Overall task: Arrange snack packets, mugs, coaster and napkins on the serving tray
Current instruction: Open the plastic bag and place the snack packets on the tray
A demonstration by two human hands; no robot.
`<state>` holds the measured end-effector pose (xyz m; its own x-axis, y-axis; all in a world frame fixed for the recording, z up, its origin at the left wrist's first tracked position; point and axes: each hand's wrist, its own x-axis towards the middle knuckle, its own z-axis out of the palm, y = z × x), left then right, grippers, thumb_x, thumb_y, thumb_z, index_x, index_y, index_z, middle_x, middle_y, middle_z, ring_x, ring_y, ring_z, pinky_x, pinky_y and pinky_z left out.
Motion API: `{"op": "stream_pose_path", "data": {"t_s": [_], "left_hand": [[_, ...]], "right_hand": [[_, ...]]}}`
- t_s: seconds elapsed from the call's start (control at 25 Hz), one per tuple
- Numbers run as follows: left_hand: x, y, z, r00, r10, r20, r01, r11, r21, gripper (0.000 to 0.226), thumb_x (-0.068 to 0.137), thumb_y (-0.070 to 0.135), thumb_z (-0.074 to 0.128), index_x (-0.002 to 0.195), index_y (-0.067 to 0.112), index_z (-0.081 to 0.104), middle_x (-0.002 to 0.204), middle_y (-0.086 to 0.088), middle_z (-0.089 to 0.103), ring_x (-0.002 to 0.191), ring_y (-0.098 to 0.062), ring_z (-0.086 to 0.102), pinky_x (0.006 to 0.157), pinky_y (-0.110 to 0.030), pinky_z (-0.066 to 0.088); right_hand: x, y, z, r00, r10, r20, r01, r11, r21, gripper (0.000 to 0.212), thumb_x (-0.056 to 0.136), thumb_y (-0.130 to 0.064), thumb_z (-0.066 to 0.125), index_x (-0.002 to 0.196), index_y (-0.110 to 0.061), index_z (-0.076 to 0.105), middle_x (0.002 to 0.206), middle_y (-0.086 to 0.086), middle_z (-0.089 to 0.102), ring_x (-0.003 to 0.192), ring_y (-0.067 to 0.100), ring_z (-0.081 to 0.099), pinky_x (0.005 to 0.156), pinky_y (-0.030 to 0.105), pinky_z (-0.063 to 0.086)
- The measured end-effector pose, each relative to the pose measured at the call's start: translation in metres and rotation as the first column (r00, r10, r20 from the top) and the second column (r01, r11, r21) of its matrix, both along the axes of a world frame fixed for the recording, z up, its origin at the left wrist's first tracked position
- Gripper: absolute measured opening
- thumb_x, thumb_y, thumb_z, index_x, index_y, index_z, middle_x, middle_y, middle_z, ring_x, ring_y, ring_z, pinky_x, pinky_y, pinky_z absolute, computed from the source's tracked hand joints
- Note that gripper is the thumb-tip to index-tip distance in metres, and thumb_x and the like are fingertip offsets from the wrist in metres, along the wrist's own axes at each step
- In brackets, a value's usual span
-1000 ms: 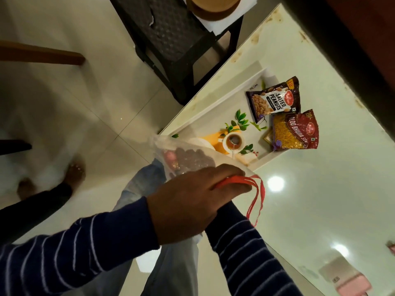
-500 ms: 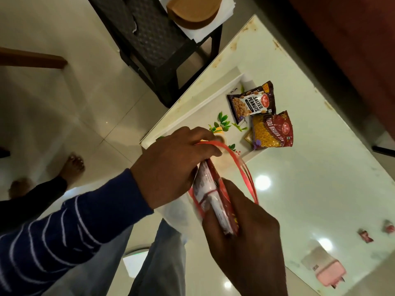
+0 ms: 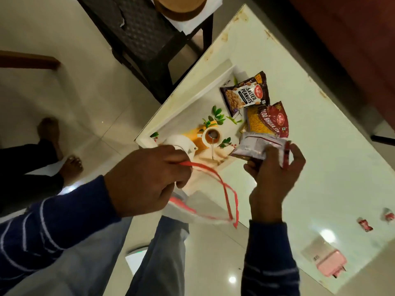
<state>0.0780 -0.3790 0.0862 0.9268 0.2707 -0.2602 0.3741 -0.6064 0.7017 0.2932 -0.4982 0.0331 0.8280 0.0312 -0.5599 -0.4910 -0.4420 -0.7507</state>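
Red plastic handles point(image 3: 215, 178) of a thin translucent carrier bag point(image 3: 198, 210) are pinched between the curled fingers point(image 3: 171, 165) of the left hand point(image 3: 147, 180), which are closed together on the strap; the bag hangs slack below the near edge of the glossy white table point(image 3: 320, 167). A silvery-white foil snack packet with a red edge point(image 3: 256, 146) is clamped between the thumb and fingertips point(image 3: 297, 152) of the right hand point(image 3: 273, 178), and is held tilted just above the near right corner of the white serving tray with a printed tea-and-leaf picture point(image 3: 192, 112).

Two packets already lie along the tray's right edge: a dark purple salted-peanuts packet point(image 3: 245, 95) toward the far corner and a red-and-yellow bhujia packet point(image 3: 267, 120) just beside it, the two overlapping slightly.

Several risks are judged likely. The held packet is gripped only at one end, so it could slip from the foil and drop onto the table rather than the tray. If it is set down where it hovers, the bhujia packet may be overlapped or nudged over the tray's rim. The dangling handles could be dragged across the tray's near edge and a packet disturbed. No mugs, coaster or napkins are seen on the tray, so space must be left for them.
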Motion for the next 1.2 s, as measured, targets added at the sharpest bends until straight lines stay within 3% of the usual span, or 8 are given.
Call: {"op": "stream_pose_path", "data": {"t_s": [0.24, 0.4, 0.56, 0.72, 0.8, 0.96, 1.08, 1.2], "left_hand": [[-0.004, -0.01, 0.0, 0.967, -0.227, 0.117, 0.229, 0.973, -0.003, 0.015, 0.067, 0.015, 0.084, 0.074, 0.016, 0.071, 0.084, -0.005, 0.074, 0.07, -0.018, 0.069, 0.055, -0.031, 0.059], [-0.003, -0.007, -0.004, 0.978, -0.171, 0.117, 0.177, 0.984, -0.037, 0.025, 0.057, 0.017, 0.093, 0.074, 0.015, 0.073, 0.081, -0.005, 0.075, 0.066, -0.016, 0.07, 0.054, -0.032, 0.061], [0.0, 0.0, -0.008, 0.98, -0.072, 0.187, 0.086, 0.994, -0.066, 0.006, 0.072, 0.008, 0.076, 0.076, 0.01, 0.072, 0.077, -0.008, 0.073, 0.065, -0.018, 0.07, 0.058, -0.031, 0.061], [0.007, 0.013, -0.012, 0.976, 0.129, 0.174, -0.105, 0.985, -0.14, 0.013, 0.086, 0.014, 0.045, 0.083, 0.012, 0.058, 0.074, -0.005, 0.065, 0.062, -0.008, 0.047, 0.057, -0.021, 0.05], [0.007, 0.019, -0.013, 0.966, 0.214, 0.147, -0.197, 0.973, -0.124, 0.016, 0.089, 0.016, 0.041, 0.085, 0.013, 0.056, 0.075, -0.004, 0.064, 0.065, -0.003, 0.042, 0.056, -0.02, 0.05], [0.016, 0.03, -0.009, 0.929, 0.333, 0.162, -0.308, 0.938, -0.16, 0.018, 0.083, 0.01, 0.041, 0.074, 0.008, 0.056, 0.066, -0.005, 0.061, 0.058, -0.011, 0.05, 0.052, -0.026, 0.046], [0.029, 0.031, 0.014, 0.915, 0.329, 0.233, -0.229, 0.9, -0.37, 0.01, 0.077, 0.012, 0.049, 0.085, 0.013, 0.056, 0.077, 0.008, 0.059, 0.073, -0.002, 0.058, 0.06, -0.018, 0.047], [0.033, 0.041, 0.025, 0.829, 0.414, 0.376, -0.334, 0.906, -0.261, 0.055, 0.081, 0.033, 0.063, 0.121, 0.0, 0.045, 0.128, -0.008, 0.051, 0.116, -0.015, 0.053, 0.094, -0.028, 0.046]], "right_hand": [[0.019, 0.026, -0.074, 0.916, 0.402, -0.008, -0.367, 0.826, -0.427, 0.025, 0.089, -0.025, 0.054, 0.108, -0.012, 0.063, 0.094, 0.011, 0.072, 0.055, 0.028, 0.071, 0.053, 0.043, 0.062], [0.029, 0.046, -0.087, 0.843, 0.533, -0.078, -0.5, 0.72, -0.482, 0.029, 0.088, -0.04, 0.059, 0.088, -0.012, 0.067, 0.08, 0.009, 0.073, 0.052, 0.027, 0.071, 0.054, 0.045, 0.063], [0.046, 0.072, -0.083, 0.813, 0.561, -0.155, -0.568, 0.707, -0.422, 0.041, 0.093, -0.055, 0.052, 0.097, -0.018, 0.067, 0.084, 0.007, 0.074, 0.055, 0.019, 0.069, 0.048, 0.029, 0.058], [0.045, 0.084, -0.04, 0.823, 0.568, -0.019, -0.544, 0.778, -0.315, 0.045, 0.099, -0.058, 0.036, 0.104, -0.023, 0.064, 0.076, -0.01, 0.068, 0.062, 0.006, 0.071, 0.053, 0.026, 0.06], [0.03, 0.067, -0.005, 0.68, 0.731, 0.05, -0.717, 0.678, -0.159, 0.039, 0.092, -0.06, 0.047, 0.109, -0.028, 0.064, 0.099, -0.007, 0.072, 0.096, 0.015, 0.072, 0.077, 0.033, 0.061], [-0.031, 0.02, 0.053, 0.11, 0.994, -0.006, -0.981, 0.109, 0.161, 0.09, 0.065, -0.05, 0.086, 0.14, -0.046, 0.035, 0.142, -0.032, 0.045, 0.128, -0.011, 0.047, 0.104, 0.016, 0.045], [-0.065, -0.001, 0.066, 0.336, 0.94, 0.058, -0.942, 0.337, 0.008, 0.041, 0.087, -0.024, 0.074, 0.121, -0.04, 0.058, 0.123, -0.018, 0.064, 0.109, -0.006, 0.06, 0.104, 0.022, 0.046], [-0.039, -0.008, 0.072, 0.559, 0.787, 0.262, -0.78, 0.606, -0.156, 0.018, 0.1, -0.027, 0.054, 0.092, -0.03, 0.07, 0.082, -0.003, 0.075, 0.076, 0.011, 0.071, 0.089, 0.021, 0.05]]}}
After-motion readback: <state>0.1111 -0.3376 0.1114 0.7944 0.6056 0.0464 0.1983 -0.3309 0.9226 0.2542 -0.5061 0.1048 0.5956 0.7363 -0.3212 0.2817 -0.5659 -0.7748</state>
